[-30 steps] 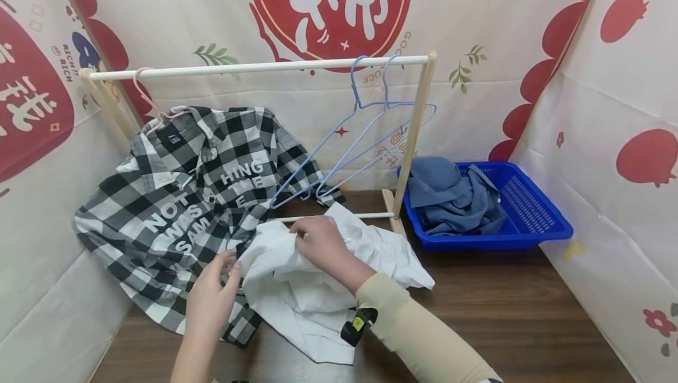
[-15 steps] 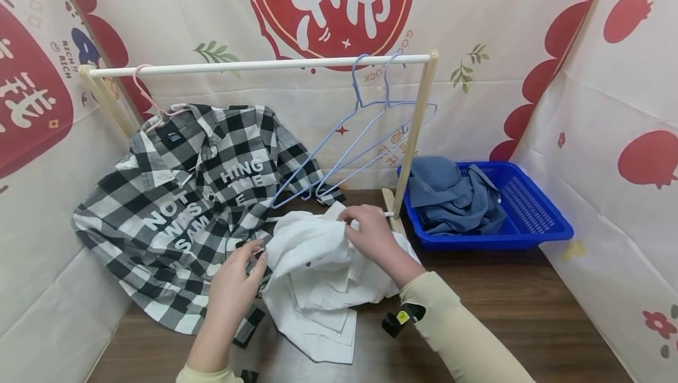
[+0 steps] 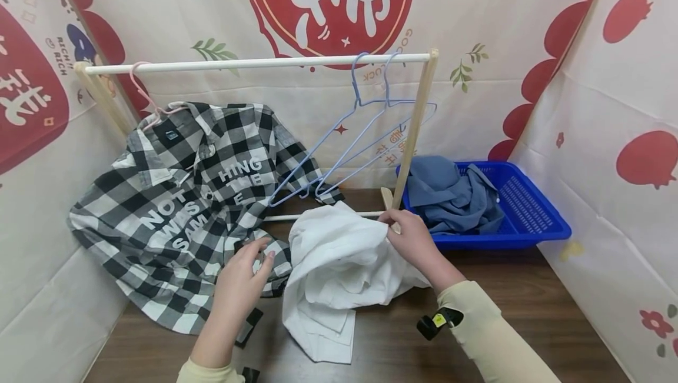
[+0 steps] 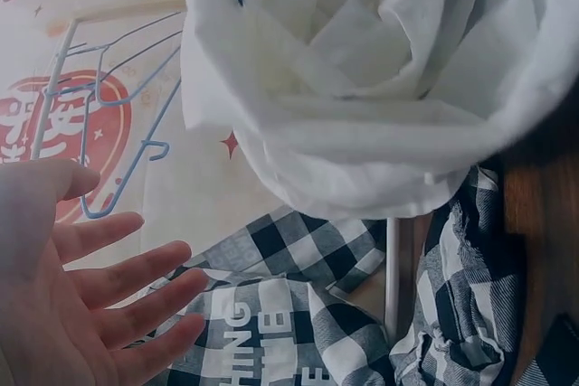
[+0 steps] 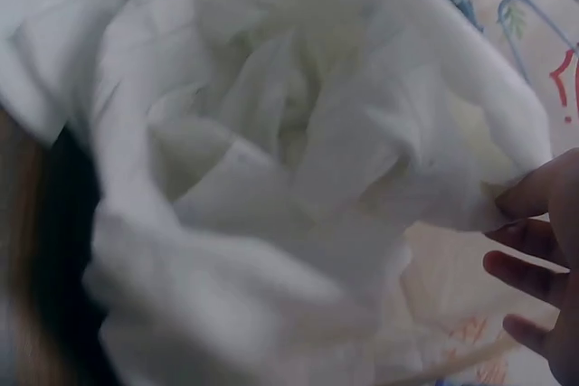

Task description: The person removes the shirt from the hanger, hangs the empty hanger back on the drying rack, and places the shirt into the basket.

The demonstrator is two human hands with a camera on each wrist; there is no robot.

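A crumpled white garment (image 3: 339, 259) is bunched at the middle of the table, one flat flap trailing toward the front. My right hand (image 3: 410, 239) pinches its upper right edge between thumb and forefinger; the right wrist view shows this pinch at the fabric's rim, with the garment's folds (image 5: 289, 160) opening like a bowl. To the left, my left hand (image 3: 243, 277) has its fingers spread and holds nothing. In the left wrist view that hand (image 4: 109, 287) is apart from the white cloth (image 4: 353, 151), in front of the black-and-white checked shirt (image 4: 298, 314).
A checked shirt (image 3: 212, 171) hangs by a pink hanger (image 3: 145, 92) on the left of a white-and-wood rack (image 3: 254, 64). Two blue hangers (image 3: 352, 109) hang at the rack's right end. A blue basket (image 3: 535, 206) with a blue-grey garment (image 3: 452, 195) stands at the right.
My right hand has moved right, drawing the white garment's edge with it. My left hand has shifted right and come away from the cloth.
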